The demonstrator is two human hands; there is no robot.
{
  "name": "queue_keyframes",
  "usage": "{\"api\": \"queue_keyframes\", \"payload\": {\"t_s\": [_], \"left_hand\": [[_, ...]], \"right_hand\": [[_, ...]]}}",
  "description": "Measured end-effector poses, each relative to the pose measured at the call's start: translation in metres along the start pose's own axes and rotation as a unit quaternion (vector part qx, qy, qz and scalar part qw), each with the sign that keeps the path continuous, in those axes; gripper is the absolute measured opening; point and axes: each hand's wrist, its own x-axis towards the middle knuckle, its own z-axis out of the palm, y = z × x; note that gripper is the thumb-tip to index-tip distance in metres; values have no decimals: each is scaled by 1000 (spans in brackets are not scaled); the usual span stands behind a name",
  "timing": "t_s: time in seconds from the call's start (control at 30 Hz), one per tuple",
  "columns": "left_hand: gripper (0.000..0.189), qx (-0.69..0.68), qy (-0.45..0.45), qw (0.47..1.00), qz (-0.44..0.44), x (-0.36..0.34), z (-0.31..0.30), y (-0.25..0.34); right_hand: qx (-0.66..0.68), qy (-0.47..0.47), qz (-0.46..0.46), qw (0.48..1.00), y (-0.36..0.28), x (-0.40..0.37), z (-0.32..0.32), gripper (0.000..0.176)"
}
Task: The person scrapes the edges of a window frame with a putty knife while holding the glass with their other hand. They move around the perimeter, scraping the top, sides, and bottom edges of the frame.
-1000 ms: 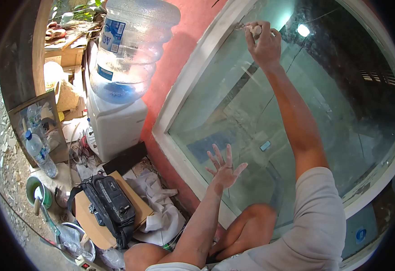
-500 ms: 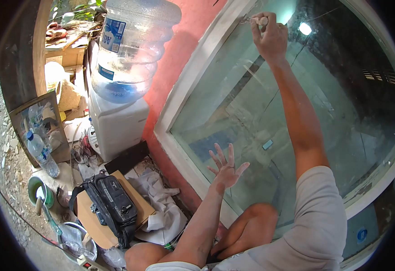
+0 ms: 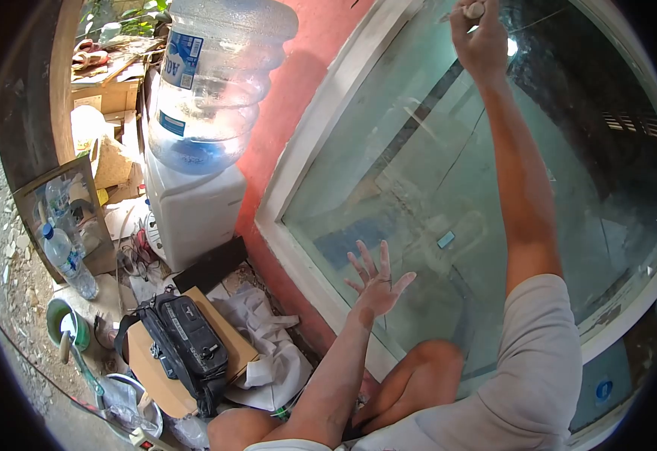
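Observation:
My right hand [image 3: 481, 43] is raised high near the upper part of the window frame, its fingers closed round a tool with a pale rounded handle [image 3: 474, 10]. A thin part of that tool sticks out on its left; the kind of tool cannot be made out. Behind the hand is a large glass pane [image 3: 418, 180], smudged and reflective, in a white frame [image 3: 321, 113]. Lower down, my left hand [image 3: 377, 284] has its fingers spread and lies against or just before the glass, holding nothing. Whitish dust coats its fingers.
To the left stands a white water dispenser [image 3: 197, 214] with a big clear water jug [image 3: 212, 83] on top. A black bag [image 3: 185, 338] lies on cardboard [image 3: 144, 361]. Nearby are a plastic bottle [image 3: 69, 263], a green bucket [image 3: 80, 331] and a crumpled pale cloth [image 3: 268, 338].
My right hand has moved up and to the right along the glass with the tool in it. My left hand has stayed in place, fingers spread.

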Motion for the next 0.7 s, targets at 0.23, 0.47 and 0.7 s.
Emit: {"api": "queue_keyframes", "payload": {"t_s": [0.23,0.47,0.7], "left_hand": [[111,2,3,1000,-4,0,-1,0],[114,17,-19,1000,-10,0,-2,2],[112,6,-2,1000,-9,0,-1,2]], "right_hand": [[-4,-11,12,1000,-3,5,11,19],[96,-59,59,992,-5,-16,3,19],[23,28,-30,999,-9,-12,0,24]]}}
